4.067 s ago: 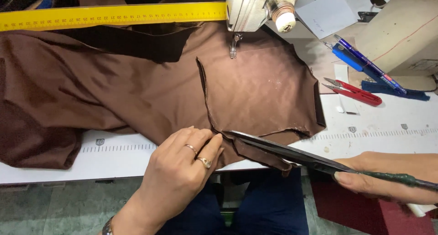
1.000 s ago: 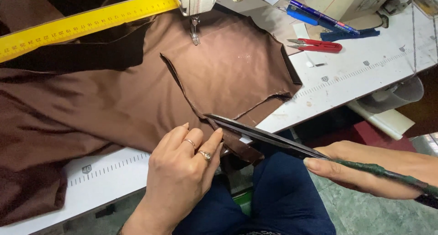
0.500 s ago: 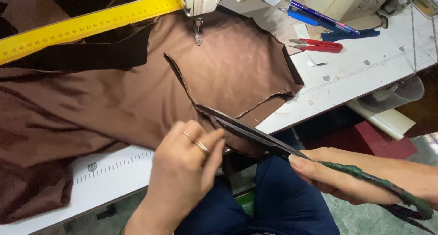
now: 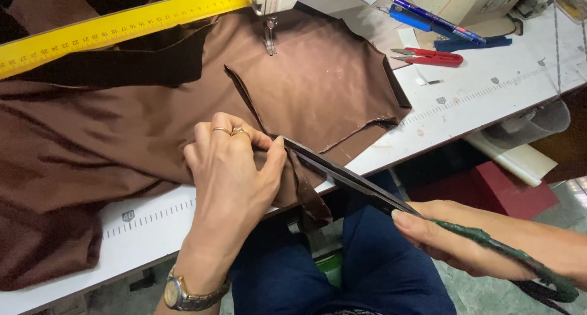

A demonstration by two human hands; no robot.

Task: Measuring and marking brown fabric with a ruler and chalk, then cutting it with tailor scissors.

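The scissors [image 4: 348,174] have slid further into the brown fabric [image 4: 122,144] than a moment ago, so the cut edge is lengthening. The right hand [image 4: 452,241] clenches the green-wrapped handles; the left hand [image 4: 229,168] presses flat, pinching the fabric beside the blade tips at the counter [image 4: 465,107] edge.

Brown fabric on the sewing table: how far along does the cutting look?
Done: a slit already runs through the brown fabric from near the sewing machine needle toward the table edge. In hand: the left hand pinches the cloth while the right hand works long dark scissors at it. Left: the narrow strip hanging off the edge remains attached.
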